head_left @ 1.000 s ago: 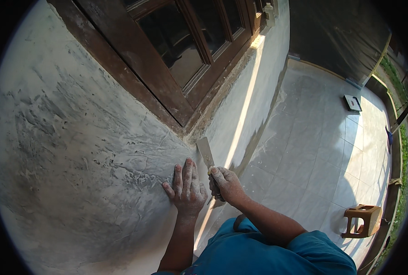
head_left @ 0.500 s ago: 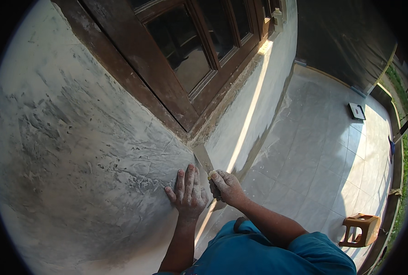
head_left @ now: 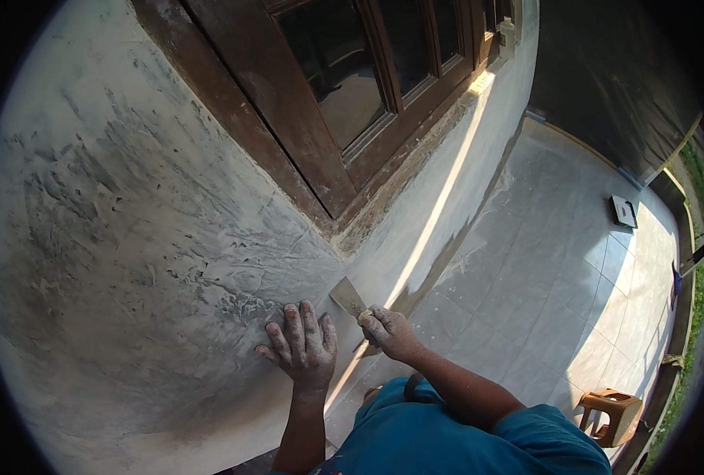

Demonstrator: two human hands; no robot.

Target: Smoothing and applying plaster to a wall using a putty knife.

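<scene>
My right hand [head_left: 390,334] is closed around the handle of a putty knife [head_left: 347,296]. Its flat metal blade points up and left, just below the lower corner of the brown wooden window frame [head_left: 308,162]. To its left, my left hand [head_left: 304,346] has its fingers stretched and spread against the rough grey-white plastered wall [head_left: 142,261], seemingly resting on it. Whitish dust coats both hands. Dark smears and small pits mark the plaster left of the fingers. Most of the knife's handle is hidden in my grip.
Grey floor tiles [head_left: 518,293] stretch out on the right, crossed by sunlight. A brown plastic stool [head_left: 611,417] stands at lower right. Farther off lies a black-and-white tray-like object [head_left: 624,211]. A dark sheet [head_left: 613,87] hangs at the far end.
The putty knife has come down from the window corner, its blade now tilted more to the left. My left hand has shifted left and down, fingers wider apart. The whole view has shifted slightly.
</scene>
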